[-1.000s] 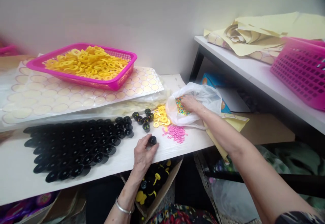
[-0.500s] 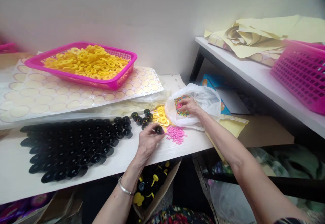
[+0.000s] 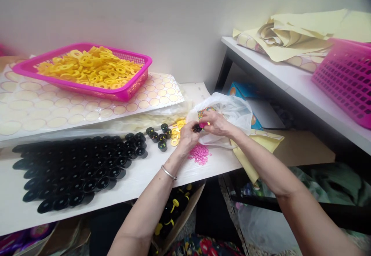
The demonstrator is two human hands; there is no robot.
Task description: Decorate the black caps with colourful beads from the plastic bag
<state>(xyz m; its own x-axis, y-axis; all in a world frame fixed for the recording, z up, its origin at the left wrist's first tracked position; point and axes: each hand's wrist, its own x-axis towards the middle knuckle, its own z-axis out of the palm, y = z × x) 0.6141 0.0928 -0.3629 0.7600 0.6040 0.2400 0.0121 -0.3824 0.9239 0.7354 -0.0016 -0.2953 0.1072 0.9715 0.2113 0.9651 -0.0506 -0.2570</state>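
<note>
At the mouth of a white plastic bag [image 3: 233, 109], my left hand [image 3: 188, 135] is closed around a small black cup [image 3: 197, 128]. My right hand [image 3: 216, 123] pinches a small pink piece [image 3: 204, 125], perhaps a little scoop, right against the cup's opening. Tiny multicoloured beads [image 3: 206, 111] fill the bag behind my fingers. Below my hands lies a loose pile of pink beads [image 3: 199, 154]. Yellow rings [image 3: 176, 133] are heaped left of the bag, partly hidden by my left hand. Several black cups [image 3: 162, 145] with coloured bits inside stand beside them.
Rows of black cups [image 3: 78, 174] cover the table's left part. A pink basket [image 3: 127, 92] of yellow rings rests on printed sheets [image 3: 150, 101] behind. On the right, a shelf [image 3: 261, 60] carries yellow paper and another pink basket [image 3: 344, 82]. Below the table edge sits a box [image 3: 185, 213] of black-and-yellow pieces.
My left hand has carried the black cup up and right to the bag's mouth. My right hand, still pinching the pink piece, has met it there. The view has shifted slightly.
</note>
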